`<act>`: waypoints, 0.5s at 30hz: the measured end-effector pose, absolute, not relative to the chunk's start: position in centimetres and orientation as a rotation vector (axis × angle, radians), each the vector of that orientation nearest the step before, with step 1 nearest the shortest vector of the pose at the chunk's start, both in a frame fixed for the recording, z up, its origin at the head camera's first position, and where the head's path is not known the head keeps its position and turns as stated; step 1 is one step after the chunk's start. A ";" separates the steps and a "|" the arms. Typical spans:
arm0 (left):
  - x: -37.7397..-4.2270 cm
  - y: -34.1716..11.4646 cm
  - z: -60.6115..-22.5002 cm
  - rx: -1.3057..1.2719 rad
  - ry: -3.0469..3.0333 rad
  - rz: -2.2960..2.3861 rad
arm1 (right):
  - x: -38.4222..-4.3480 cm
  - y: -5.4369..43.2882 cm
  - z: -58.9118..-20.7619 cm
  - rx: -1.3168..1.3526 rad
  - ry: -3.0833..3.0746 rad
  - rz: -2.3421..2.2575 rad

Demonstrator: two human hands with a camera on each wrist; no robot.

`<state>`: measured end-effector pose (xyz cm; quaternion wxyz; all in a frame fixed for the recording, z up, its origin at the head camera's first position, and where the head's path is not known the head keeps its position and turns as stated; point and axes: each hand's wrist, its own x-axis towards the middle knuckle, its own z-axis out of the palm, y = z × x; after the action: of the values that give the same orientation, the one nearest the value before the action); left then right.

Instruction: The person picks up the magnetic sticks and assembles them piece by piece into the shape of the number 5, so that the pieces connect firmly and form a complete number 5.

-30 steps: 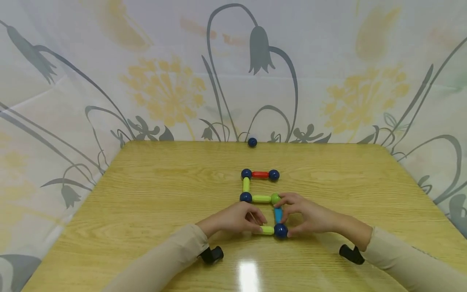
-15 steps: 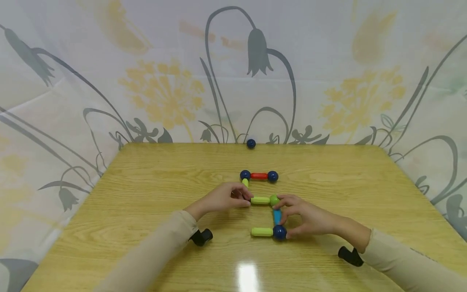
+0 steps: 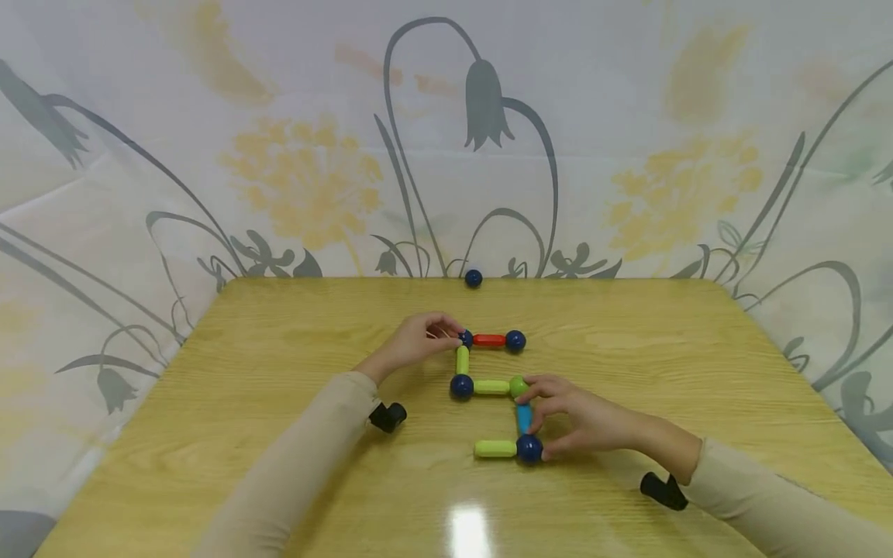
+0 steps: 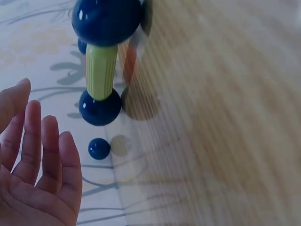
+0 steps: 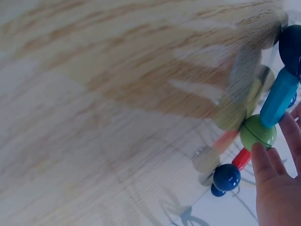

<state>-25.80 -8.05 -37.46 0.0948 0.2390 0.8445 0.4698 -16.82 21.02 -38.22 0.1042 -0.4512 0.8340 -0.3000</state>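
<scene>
On the wooden table lies an angular figure of magnetic rods and balls. My left hand (image 3: 417, 341) is at its upper-left blue ball (image 3: 467, 339); in the left wrist view the relaxed fingers (image 4: 51, 146) stand beside that ball (image 4: 100, 107), apart from it. With my right hand (image 3: 589, 418) I hold the right side: fingertips at the green ball (image 3: 518, 387) and blue rod (image 3: 524, 419), thumb against the lower blue ball (image 3: 529, 449). A yellow-green rod (image 3: 495, 449) sticks out leftward from this ball. The right wrist view shows fingers touching the green ball (image 5: 258, 132).
A loose blue ball (image 3: 474, 278) sits at the table's far edge, before a flower-patterned cloth (image 3: 314, 186). The figure's red rod (image 3: 490, 340) ends in another blue ball (image 3: 515, 341). A black wrist device (image 3: 387, 417) hangs below each sleeve.
My left hand has left the lower yellow-green rod and moved away from me, past the middle-left blue ball to the upper-left one. My right hand has kept its place on the figure.
</scene>
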 end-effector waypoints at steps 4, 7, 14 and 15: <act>-27.4 -7.7 -37.5 0.693 2.534 1.370 | -16.8 21.1 -38.2 -1.313 2.459 -0.871; -28.8 -7.5 -37.5 0.710 2.530 1.382 | -16.7 21.1 -38.1 -1.309 2.459 -0.874; -32.2 -7.2 -38.0 0.654 2.550 1.404 | -16.8 21.0 -38.1 -1.334 2.459 -0.866; -32.5 -7.1 -37.9 0.647 2.551 1.409 | -16.8 21.0 -38.1 -1.332 2.455 -0.863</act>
<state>-32.51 -7.11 -37.91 0.0781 0.2160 0.8519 0.4707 -16.82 20.99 -38.12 0.1091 -0.4530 0.8347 -0.2935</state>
